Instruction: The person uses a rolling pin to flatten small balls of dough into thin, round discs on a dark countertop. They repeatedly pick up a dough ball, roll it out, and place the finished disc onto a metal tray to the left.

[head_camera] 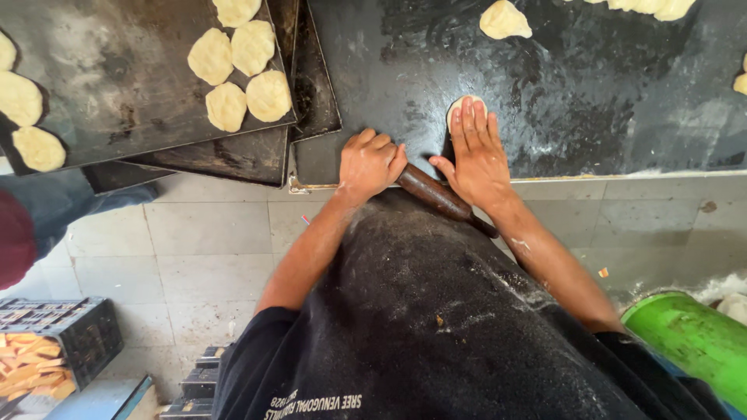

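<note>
Standing right by the bench (591, 101) here: it's a big dark metal top, scuffed and dusted with flour, with loose dough lumps (504, 19) along the far side. To the left, stacked black trays (117, 85) overlap the bench corner, the top one carrying flat pale dough rounds (237, 74) packed close together. That stack crowds the left side pretty tight; the right side of the top has way more bare room.

The right hand (476, 152) lies flat with fingers spread narrow, pressing a small dough disc (465, 105) just inside the near edge. The left hand (369, 163) is curled around one end of a dark wooden rolling pin (440, 196), which lies slanted across the bench edge against the floury black apron (436, 311). Below: grey tiled floor (202, 249), a black crate (70, 330), and a green cylinder (692, 338).
</note>
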